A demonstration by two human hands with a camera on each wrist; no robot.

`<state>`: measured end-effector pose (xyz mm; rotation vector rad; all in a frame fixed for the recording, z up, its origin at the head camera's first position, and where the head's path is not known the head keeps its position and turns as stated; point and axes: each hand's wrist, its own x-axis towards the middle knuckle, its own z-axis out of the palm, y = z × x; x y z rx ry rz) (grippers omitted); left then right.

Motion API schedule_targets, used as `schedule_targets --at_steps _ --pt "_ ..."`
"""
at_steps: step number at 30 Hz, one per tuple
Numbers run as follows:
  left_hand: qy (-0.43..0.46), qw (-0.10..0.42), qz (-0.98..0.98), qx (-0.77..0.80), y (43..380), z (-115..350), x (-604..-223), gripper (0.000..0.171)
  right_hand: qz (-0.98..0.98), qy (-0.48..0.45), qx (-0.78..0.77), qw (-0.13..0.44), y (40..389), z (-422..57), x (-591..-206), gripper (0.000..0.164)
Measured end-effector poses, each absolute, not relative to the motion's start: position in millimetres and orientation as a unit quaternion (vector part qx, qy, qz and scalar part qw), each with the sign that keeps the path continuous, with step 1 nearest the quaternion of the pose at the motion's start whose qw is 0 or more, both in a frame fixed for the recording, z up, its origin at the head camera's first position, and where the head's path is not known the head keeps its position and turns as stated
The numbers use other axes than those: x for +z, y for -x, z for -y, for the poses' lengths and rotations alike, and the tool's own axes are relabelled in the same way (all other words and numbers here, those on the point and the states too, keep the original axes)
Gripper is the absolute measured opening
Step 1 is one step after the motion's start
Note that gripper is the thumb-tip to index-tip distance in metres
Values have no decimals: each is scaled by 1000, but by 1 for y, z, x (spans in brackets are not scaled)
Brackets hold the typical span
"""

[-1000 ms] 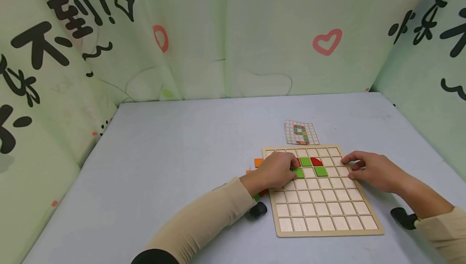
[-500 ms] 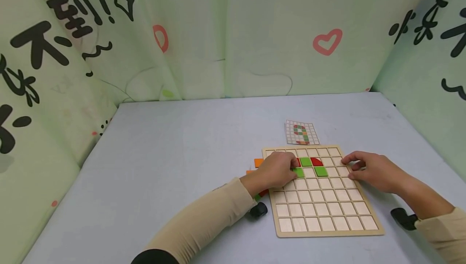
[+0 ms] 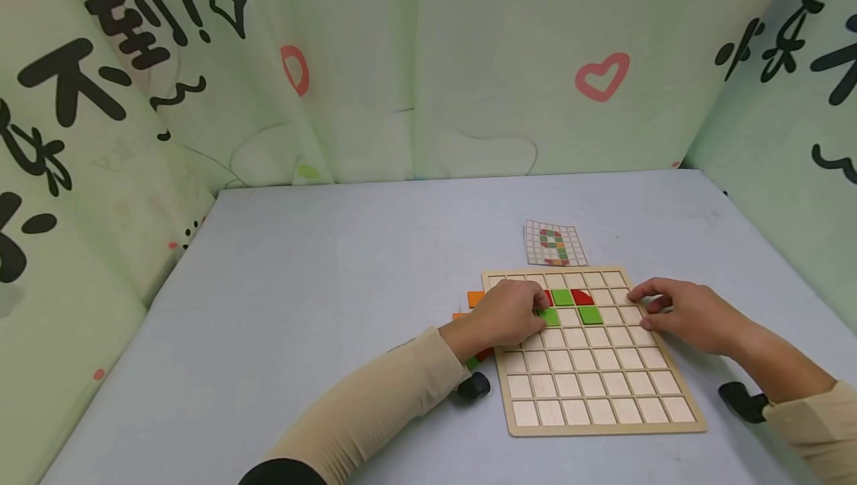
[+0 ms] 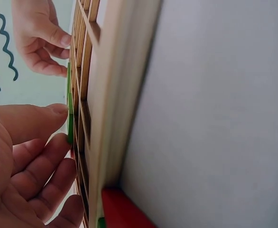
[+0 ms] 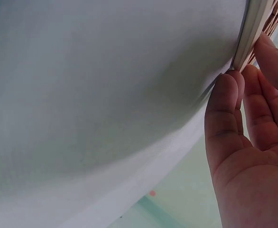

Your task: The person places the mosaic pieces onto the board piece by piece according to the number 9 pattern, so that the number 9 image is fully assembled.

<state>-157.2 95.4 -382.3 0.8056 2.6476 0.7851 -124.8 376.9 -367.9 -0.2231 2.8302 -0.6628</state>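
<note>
In the head view a wooden grid board (image 3: 596, 425) lies on the table, with green and red tiles set in its upper rows. My left hand (image 3: 510, 310) reaches over its left part. The thumb and index finger pinch a green square tile (image 4: 70, 126), seen edge-on in the left wrist view. The other fingers cover nearby cells. A second green tile (image 3: 591, 315), another green tile (image 3: 562, 297) and a rounded red tile (image 3: 582, 297) lie to the right. At the board's right rim, my right hand (image 3: 696, 314) rests its thumb and fingertips on the edge.
Behind the board lies a printed pattern card (image 3: 556, 243). Loose orange tiles (image 3: 475, 298) and a red tile (image 3: 485, 354) sit by the board's left edge, partly hidden by my left arm. Patterned curtain (image 3: 495, 61) surrounds the table.
</note>
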Motion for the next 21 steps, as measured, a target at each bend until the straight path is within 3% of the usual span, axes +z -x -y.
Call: schedule_targets --at_steps 21 --pt "-288 172 -899 281 158 -86 -379 14 -964 75 -226 115 125 -377 -368 35"
